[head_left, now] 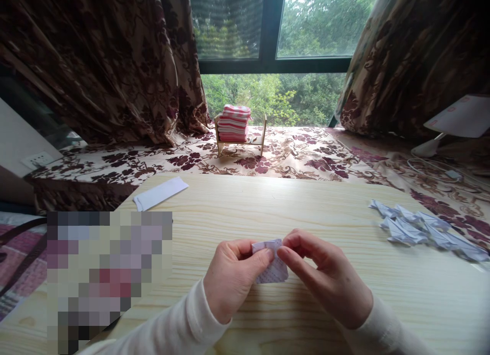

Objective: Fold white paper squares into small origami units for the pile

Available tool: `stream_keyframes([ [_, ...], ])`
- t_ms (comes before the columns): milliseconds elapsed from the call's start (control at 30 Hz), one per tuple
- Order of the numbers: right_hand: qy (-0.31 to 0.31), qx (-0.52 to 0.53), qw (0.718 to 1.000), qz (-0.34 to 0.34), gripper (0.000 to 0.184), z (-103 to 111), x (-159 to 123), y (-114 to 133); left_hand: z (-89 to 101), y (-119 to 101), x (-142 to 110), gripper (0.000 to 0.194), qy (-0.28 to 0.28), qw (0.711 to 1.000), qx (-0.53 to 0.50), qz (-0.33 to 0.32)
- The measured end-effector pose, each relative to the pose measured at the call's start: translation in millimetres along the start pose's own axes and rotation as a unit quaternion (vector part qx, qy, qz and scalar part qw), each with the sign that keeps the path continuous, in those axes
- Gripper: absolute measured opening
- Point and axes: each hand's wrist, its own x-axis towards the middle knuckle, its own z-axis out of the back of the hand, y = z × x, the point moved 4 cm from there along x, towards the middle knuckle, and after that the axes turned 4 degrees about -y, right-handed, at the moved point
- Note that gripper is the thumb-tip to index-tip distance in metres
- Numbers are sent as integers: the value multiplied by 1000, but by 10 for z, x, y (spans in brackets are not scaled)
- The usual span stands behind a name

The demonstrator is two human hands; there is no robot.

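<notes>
A small piece of folded paper (273, 273), white with faint printing, is held just above the wooden table (237, 207). My left hand (233, 276) grips it from the left, thumb pressed flat on its face and fingers behind. At its upper right edge, my right hand (325, 273) pinches the paper between thumb and index finger. The fingers behind the paper are partly hidden.
Several folded paper pieces (417, 227) lie at the table's right edge. Paper strips (161, 193) rest at the back left. A blurred-out patch (111, 273) covers something at left. Behind the table, a small rack (241, 143) carries striped cloths (234, 124); a lamp (459, 116) stands right.
</notes>
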Motion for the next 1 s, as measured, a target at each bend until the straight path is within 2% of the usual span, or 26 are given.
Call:
stream_keyframes([
  [200, -14, -29, 999, 12, 27, -16, 0, -5, 1, -13, -29, 22, 2, 999, 35, -16],
  [433, -23, -43, 998, 43, 23, 1, -3, 29, -58, -6, -44, 26, 36, 998, 52, -11],
  [700, 2, -8, 999, 36, 25, -48, -25, 51, -17, -89, -43, 26, -1, 998, 66, -25],
  [867, -7, 13, 999, 31, 26, -53, -17, 50, -18, -80, -43, 27, 11, 997, 57, -41],
  [1000, -18, 44, 999, -3, 26, -21, -7, -4, -39, -20, -33, 32, 48, 997, 56, -11],
])
